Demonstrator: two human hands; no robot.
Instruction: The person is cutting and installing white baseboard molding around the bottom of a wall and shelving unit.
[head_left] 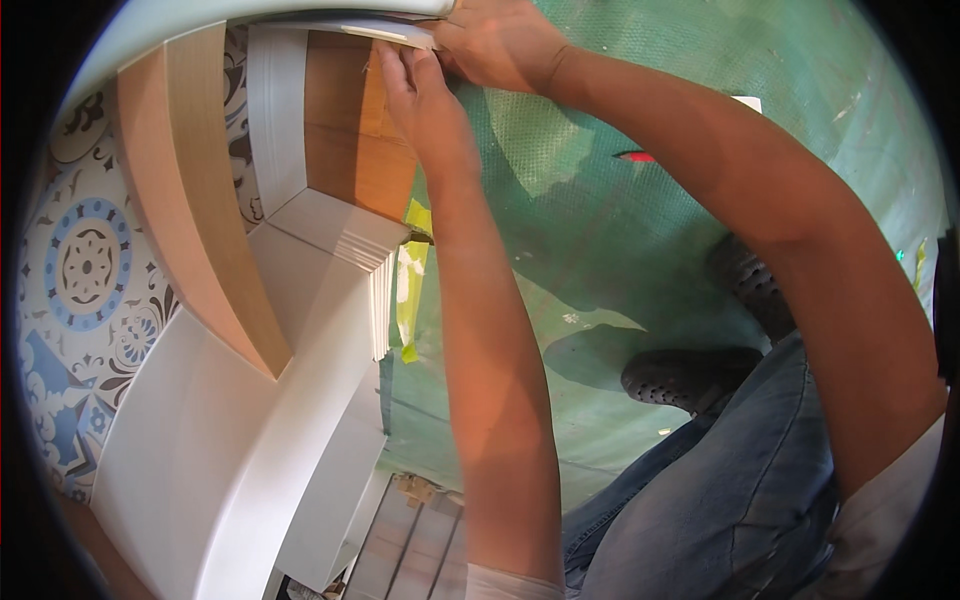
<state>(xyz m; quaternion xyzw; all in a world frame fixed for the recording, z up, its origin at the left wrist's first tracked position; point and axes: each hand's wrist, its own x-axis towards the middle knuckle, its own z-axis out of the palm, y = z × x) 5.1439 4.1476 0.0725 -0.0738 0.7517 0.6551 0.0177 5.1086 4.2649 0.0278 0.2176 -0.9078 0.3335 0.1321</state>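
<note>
Near the top of the view, both my hands are at a long white trim strip (385,33) beside the doorway. My left hand (430,115) reaches up to its lower edge, with the fingertips and thumb closed against it. My right hand (505,45) grips the strip's right end, its fingers curled and partly hidden by the strip and the frame's edge. Below the strip is a white door frame (278,110) next to a brown wooden floor section (345,130). Closer to me, a white grooved moulding (380,310) runs along the frame's edge.
A wooden door edge (205,190) stands at left over patterned tiles (90,265). Green protective sheeting (560,230) covers the floor, with yellow-green tape (410,290) beside the frame. A red pointed tool (635,156) lies on it near my dark shoes (690,375). Grey panels (400,550) are below.
</note>
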